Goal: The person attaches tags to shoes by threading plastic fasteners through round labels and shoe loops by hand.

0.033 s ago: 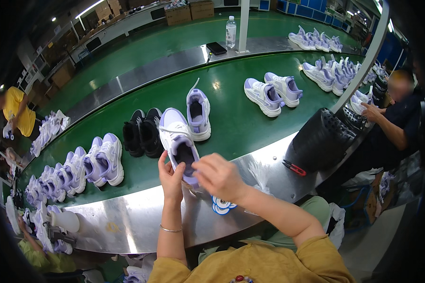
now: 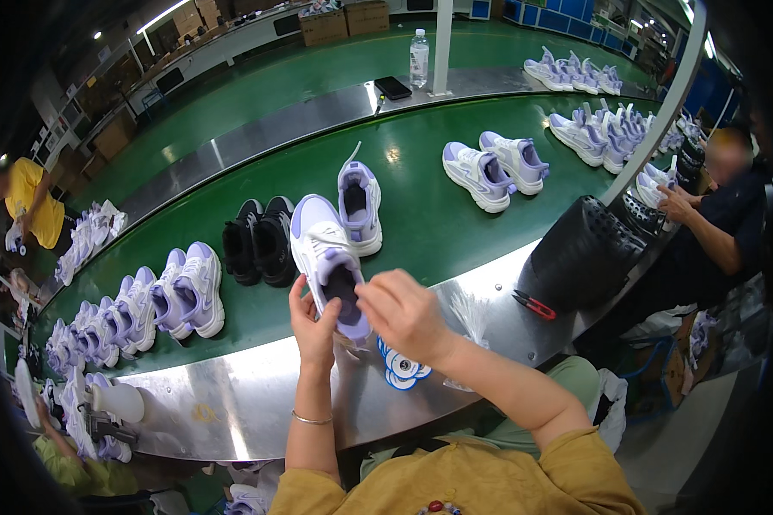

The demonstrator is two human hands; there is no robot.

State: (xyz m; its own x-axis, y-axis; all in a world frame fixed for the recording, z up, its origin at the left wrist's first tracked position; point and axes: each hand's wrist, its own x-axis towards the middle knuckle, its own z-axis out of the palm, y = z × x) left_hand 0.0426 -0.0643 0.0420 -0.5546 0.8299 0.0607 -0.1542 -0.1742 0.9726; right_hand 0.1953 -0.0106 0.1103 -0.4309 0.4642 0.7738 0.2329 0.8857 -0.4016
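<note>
A white and lavender sneaker (image 2: pixel 316 225) is tilted in front of me, toe away and opening toward me. My left hand (image 2: pixel 313 324) grips its left side near the heel, thumb over the collar. Bent and pinched together, the fingers of my right hand (image 2: pixel 406 316) press at the collar's right edge; their tips are partly hidden. Just behind stands a second lavender sneaker (image 2: pixel 361 206), its tongue loop sticking up. A pair of black shoes (image 2: pixel 275 245) sits to the left. Blue and white round tags (image 2: pixel 404 369) lie beneath my right hand.
Rows of sneakers (image 2: pixel 199 287) line the green belt (image 2: pixel 412 232) at left, with another pair (image 2: pixel 477 178) at right. On the metal ledge (image 2: pixel 223 403) are a bundle of clear strands (image 2: pixel 470 319), red snips (image 2: pixel 534 305) and a black bin (image 2: pixel 580 253). Co-workers sit on both sides.
My right hand has shifted slightly right and up along the sneaker's collar. The left hand keeps its hold, and the sneaker has barely moved.
</note>
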